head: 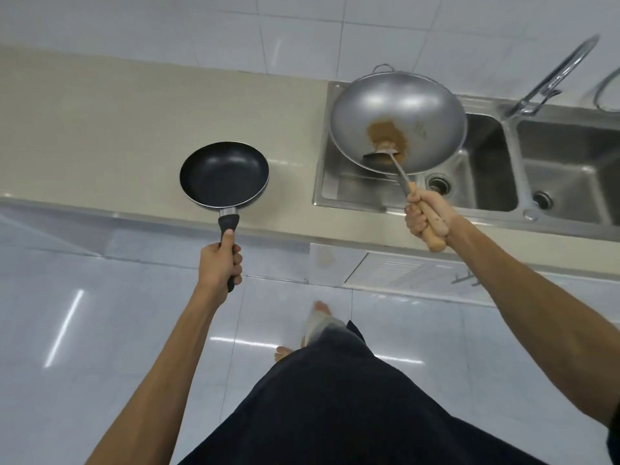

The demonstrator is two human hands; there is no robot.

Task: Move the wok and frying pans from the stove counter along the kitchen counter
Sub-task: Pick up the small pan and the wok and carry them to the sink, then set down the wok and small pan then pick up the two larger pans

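My left hand (219,265) grips the black handle of a small black frying pan (224,174), held level above the front part of the beige counter (100,129). My right hand (426,216) is closed around the wooden handle of a steel wok (398,120). The wok has a rusty brown patch at its bottom and a small loop handle on its far rim. It hangs over the left edge of the steel sink (486,182).
A double-basin steel sink has a drain in each basin and a curved tap (553,75) behind it. White wall tiles rise behind the counter. Below are a white cabinet front (402,270), the glossy tiled floor, my dark clothing and bare feet.
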